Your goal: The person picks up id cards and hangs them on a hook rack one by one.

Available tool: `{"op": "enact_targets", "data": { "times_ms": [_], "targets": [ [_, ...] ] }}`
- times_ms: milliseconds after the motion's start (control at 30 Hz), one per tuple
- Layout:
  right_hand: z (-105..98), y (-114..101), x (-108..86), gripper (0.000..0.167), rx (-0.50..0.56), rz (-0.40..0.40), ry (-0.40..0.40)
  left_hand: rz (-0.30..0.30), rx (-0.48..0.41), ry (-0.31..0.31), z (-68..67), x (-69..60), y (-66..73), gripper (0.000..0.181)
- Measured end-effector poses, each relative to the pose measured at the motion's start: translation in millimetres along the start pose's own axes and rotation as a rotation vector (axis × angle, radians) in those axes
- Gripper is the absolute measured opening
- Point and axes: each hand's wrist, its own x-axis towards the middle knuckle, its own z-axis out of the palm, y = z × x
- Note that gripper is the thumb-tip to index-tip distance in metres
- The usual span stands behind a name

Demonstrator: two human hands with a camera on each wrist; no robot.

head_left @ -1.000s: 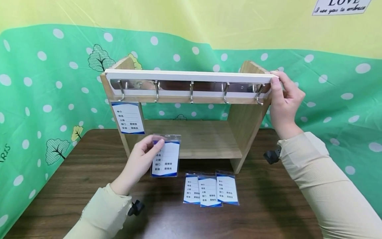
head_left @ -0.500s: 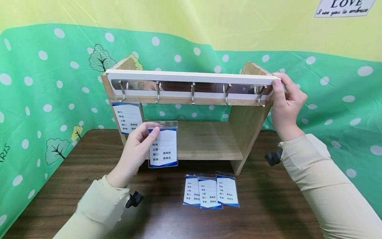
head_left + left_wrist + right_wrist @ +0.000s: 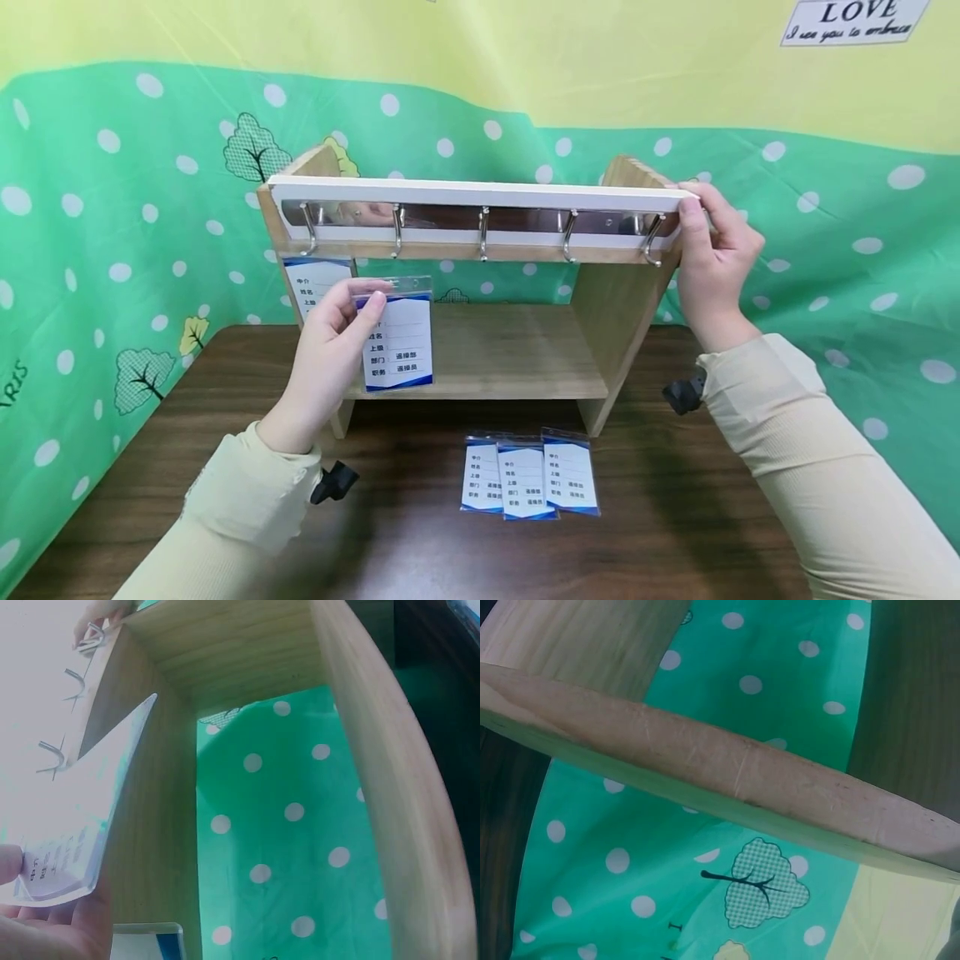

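In the head view my left hand (image 3: 318,358) pinches a clear-sleeved badge card (image 3: 400,342) near its top left corner, in front of the wooden rack (image 3: 517,350) and below the second hook (image 3: 397,231) from the left. Another badge (image 3: 315,273) hangs at the leftmost hook (image 3: 308,229), partly covered by my left hand. My right hand (image 3: 716,267) grips the right end of the white hook rail (image 3: 480,193), thumb in front. The left wrist view shows the held card (image 3: 71,825) tilted between thumb and fingers, with the rail's hooks beyond it.
Three overlapping badges (image 3: 522,483) lie on the dark wooden table (image 3: 600,558) in front of the rack. Three more hooks line the rail to the right. A green and yellow patterned cloth (image 3: 825,208) stands behind the rack.
My left hand has moved up and slightly left with the card, from near the table side toward the rail, now covering more of the hanging badge. My right hand keeps its grip on the rail end.
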Motion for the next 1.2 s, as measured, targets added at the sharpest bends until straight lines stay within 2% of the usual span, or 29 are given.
{"op": "enact_targets", "data": {
  "times_ms": [267, 567, 900, 1033, 1200],
  "targets": [
    [0.1, 0.8, -0.9, 0.028, -0.016, 0.015, 0.001, 0.04, 0.016, -0.009, 0.0, 6.3, 6.1, 0.032],
    [1.2, -4.1, -1.5, 0.028, -0.002, 0.015, 0.006, 0.039, 0.023, -0.001, 2.3, 16.2, 13.4, 0.034],
    [0.2, 1.7, -0.3, 0.027, 0.01, -0.005, -0.008, 0.07, -0.001, 0.085, 5.6, 24.5, 12.6, 0.032],
    [1.5, 0.7, -0.8, 0.027, 0.018, -0.01, -0.012, 0.083, -0.018, 0.102, 4.6, 25.9, 13.0, 0.028],
    [1.6, 1.3, -0.9, 0.027, 0.025, -0.006, -0.004, 0.054, -0.046, 0.113, 3.4, 27.0, 13.7, 0.024]
  ]
}}
